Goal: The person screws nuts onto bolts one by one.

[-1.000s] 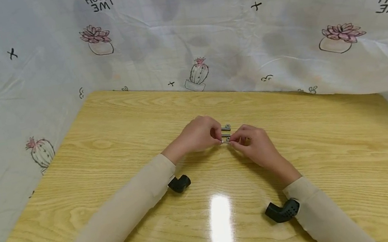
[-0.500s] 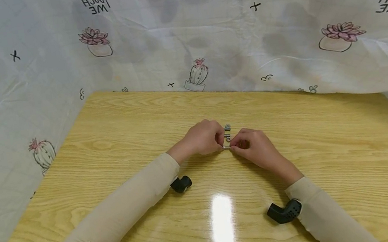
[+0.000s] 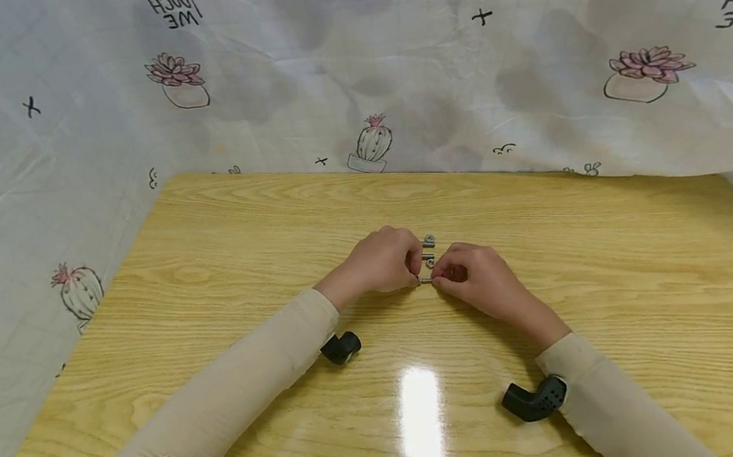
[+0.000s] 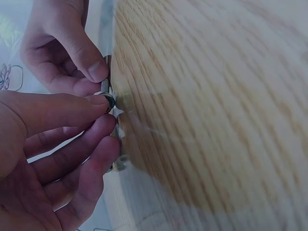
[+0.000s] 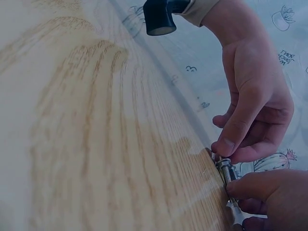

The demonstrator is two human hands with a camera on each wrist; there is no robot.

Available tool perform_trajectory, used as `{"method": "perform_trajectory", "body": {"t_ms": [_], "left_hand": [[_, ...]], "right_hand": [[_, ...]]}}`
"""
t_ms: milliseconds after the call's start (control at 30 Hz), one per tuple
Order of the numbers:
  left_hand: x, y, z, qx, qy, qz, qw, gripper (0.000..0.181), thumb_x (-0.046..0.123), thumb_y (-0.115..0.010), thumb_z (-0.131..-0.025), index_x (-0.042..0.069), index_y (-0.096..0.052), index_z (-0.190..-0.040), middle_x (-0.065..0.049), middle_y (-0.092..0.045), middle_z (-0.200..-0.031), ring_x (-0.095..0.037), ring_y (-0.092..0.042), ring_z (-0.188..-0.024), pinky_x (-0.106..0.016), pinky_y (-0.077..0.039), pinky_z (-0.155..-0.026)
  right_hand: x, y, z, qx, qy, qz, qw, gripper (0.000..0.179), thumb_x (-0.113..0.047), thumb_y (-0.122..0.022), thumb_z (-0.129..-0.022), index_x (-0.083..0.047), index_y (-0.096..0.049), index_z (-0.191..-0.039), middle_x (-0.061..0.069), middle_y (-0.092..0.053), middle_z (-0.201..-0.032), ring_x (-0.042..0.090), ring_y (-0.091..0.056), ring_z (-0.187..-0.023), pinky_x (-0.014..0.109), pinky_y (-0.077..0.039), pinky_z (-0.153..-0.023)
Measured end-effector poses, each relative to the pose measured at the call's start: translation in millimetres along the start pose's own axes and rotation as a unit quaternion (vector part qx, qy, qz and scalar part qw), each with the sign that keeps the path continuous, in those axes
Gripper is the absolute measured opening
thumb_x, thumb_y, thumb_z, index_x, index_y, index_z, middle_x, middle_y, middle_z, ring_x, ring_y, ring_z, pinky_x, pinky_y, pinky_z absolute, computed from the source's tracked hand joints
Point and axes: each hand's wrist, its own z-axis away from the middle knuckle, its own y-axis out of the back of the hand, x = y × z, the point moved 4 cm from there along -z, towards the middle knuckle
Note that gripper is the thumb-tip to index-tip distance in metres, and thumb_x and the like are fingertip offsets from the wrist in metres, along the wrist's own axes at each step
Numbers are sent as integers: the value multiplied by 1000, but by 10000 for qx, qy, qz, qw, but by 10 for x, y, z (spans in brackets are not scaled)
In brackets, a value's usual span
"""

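Observation:
A small metal bolt [image 3: 426,280] spans the gap between both hands, low over the wooden table. My left hand [image 3: 385,259] pinches its wider, ridged end between thumb and index finger. At the other end, my right hand [image 3: 484,278] pinches the bolt's shank between thumb and fingertip. Thread shows on the bolt [image 4: 105,85] between the fingertips in the left wrist view. In the right wrist view, the bolt [image 5: 228,174] lies in line between the two thumbs. I cannot tell whether the ridged end is a head or a nut.
Just beyond the fingers lie two more bolt-like metal pieces [image 3: 429,257] and small nuts [image 3: 429,238], partly behind my left hand. Wood-grain table [image 3: 253,230] surrounds them. A patterned white sheet [image 3: 445,90] hangs behind. Black wrist-worn devices [image 3: 534,400] stick out from the sleeves.
Both hands have shifted slightly toward me with the bolt, away from the other metal pieces. Over the last half second they have barely moved.

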Motion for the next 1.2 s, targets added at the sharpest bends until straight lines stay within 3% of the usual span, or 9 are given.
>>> {"method": "perform_trajectory", "body": {"t_ms": [567,800,1200], "left_hand": [[-46,-9,95,146,-172,-69,9997,15,10,-76,-79,16,-63,-74,2,-61,-76,-14,-55,-71,-24,-42,-62],[-107,60,144,297,-252,28,9992,7,7,-70,-81,13,-67,-82,2,-64,-80,-14,-57,-74,-26,-45,-66],[-232,158,221,498,-1,-19,9988,7,16,-74,-85,12,-69,-87,-1,-68,-87,-15,-61,-80,-29,-50,-74]], "right_hand": [[-44,-24,28,121,-60,73,9999,3,-18,-71,-88,-18,-74,-90,-4,-65,-86,10,-53,-69,26,-46,-63],[-69,-1,31,205,-130,48,9997,9,-19,-71,-89,-16,-72,-97,-2,-65,-89,13,-53,-69,28,-45,-60],[-90,-32,54,449,-215,43,9987,16,-18,-70,-90,-12,-70,-105,3,-68,-98,16,-58,-75,31,-47,-63]]}}
